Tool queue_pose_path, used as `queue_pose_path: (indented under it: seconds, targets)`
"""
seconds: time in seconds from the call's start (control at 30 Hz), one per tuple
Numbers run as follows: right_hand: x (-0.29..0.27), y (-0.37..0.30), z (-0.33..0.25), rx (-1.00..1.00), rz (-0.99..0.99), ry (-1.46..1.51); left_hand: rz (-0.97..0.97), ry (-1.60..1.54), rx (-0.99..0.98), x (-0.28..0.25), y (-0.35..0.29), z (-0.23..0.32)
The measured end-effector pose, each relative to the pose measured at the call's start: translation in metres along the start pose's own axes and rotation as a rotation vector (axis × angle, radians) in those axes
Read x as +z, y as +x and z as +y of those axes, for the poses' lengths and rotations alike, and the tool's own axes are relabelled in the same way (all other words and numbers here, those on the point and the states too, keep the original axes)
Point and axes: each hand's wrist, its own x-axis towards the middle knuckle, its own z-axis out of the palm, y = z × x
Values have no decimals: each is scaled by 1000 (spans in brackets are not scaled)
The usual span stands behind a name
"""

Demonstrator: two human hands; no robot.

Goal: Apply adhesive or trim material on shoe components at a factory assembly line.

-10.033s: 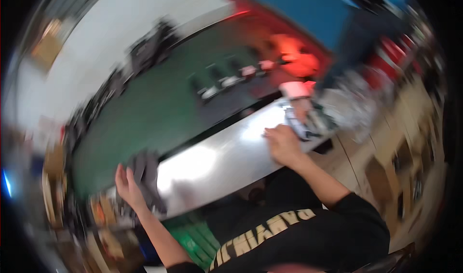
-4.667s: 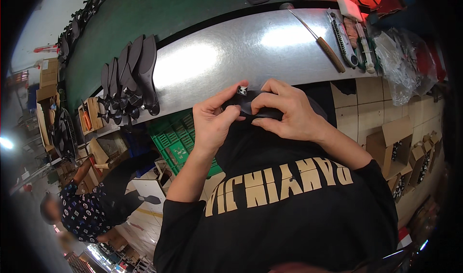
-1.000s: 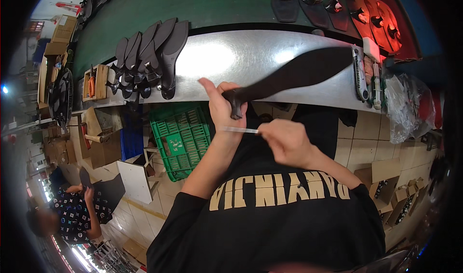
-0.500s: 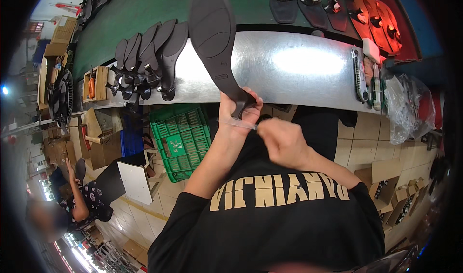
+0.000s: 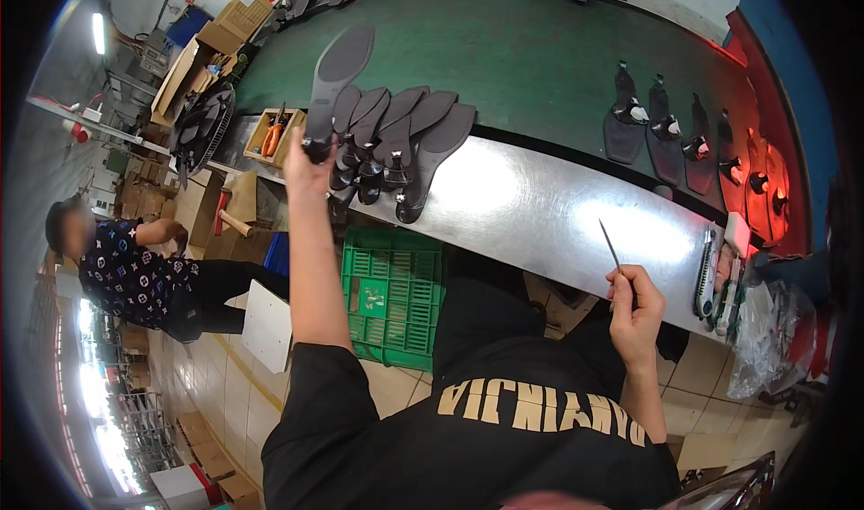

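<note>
My left hand (image 5: 309, 163) is closed round the heel end of a black high-heeled shoe sole (image 5: 335, 73), whose broad toe part points up and away. It is held over the left end of the metal bench, beside a row of similar black soles with heels (image 5: 441, 145). My right hand (image 5: 634, 316) is closed on a thin, dark, pointed blade (image 5: 609, 243) with its tip up, in front of the bench's near edge. The grip hides any handle. The metal bench top (image 5: 531, 199) shines between my hands.
A green conveyor belt (image 5: 504, 60) runs behind the bench, with strapped soles (image 5: 666, 136) at the right. A box cutter (image 5: 705, 276) lies near a plastic bag (image 5: 765, 330). Orange-handled pliers (image 5: 273, 136) sit in a wooden box (image 5: 256, 145). A green crate (image 5: 391, 303) is below; a co-worker (image 5: 135, 267) stands left.
My left hand has carried the sole leftward to the row of soles. My right hand has moved away to the right, now with the blade upright. The view has shifted.
</note>
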Motion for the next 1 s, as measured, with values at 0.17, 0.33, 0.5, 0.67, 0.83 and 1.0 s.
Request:
queue_pose_path:
  seconds: [0.17,0.33,0.5,0.67,0.83,1.0]
  targets:
    - [-30,14,16,-18,156,-160,254,576,534,-53,25,6]
    - [-76,27,69,-76,342,-508,-10,606,809,52,-55,-56]
    - [-100,26,91,-27,365,-712,-695,715,543,195,-119,-170]
    - [-106,33,92,-44,340,-847,-834,979,652,319,-122,-277]
    - [-98,39,74,-55,322,-816,-640,1344,911,347,-123,-345]
    - [-93,40,74,-153,414,-795,-658,1097,868,323,-139,-335]
